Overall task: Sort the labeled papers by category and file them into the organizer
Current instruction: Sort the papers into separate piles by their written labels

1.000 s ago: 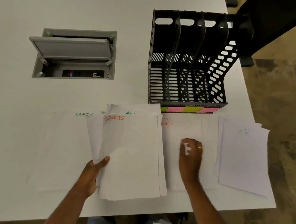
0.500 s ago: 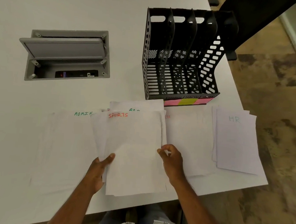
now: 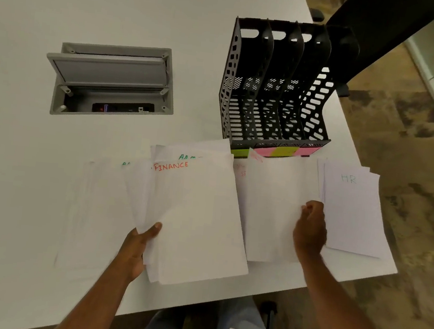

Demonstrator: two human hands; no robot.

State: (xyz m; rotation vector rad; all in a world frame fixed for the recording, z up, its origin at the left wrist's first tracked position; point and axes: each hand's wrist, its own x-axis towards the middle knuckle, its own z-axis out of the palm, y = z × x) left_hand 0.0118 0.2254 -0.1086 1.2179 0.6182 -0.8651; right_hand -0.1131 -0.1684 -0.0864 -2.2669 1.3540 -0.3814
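From the head view, the person's left hand (image 3: 139, 244) is gripping the unsorted stack (image 3: 193, 223) by its left edge, thumb on top, holding it in front of the black organizer (image 3: 277, 90) and to its left. A second ago the top sheet read SPORTS; that sheet is now going down onto the pile directly in front of the organizer (image 3: 272, 210), and the sheet showing on the stack is now reading FINANCE in orange. The right hand (image 3: 311, 227) is curled at that pile's right edge, its fingertips seeming to pinch the sheet just carried over, though the grip is not fully clear. Right of that pile, in front of the organizer's right end, the HR pile (image 3: 350, 210) is lying flat near the table (image 3: 67, 1) corner. Left of the stack, well left of the organizer, a pile with a green label that begins with A is lying partly hidden. The organizer's slots are showing no paper, so sorting appears under way and filing not yet begun; the FINANCE sheet is probably next.
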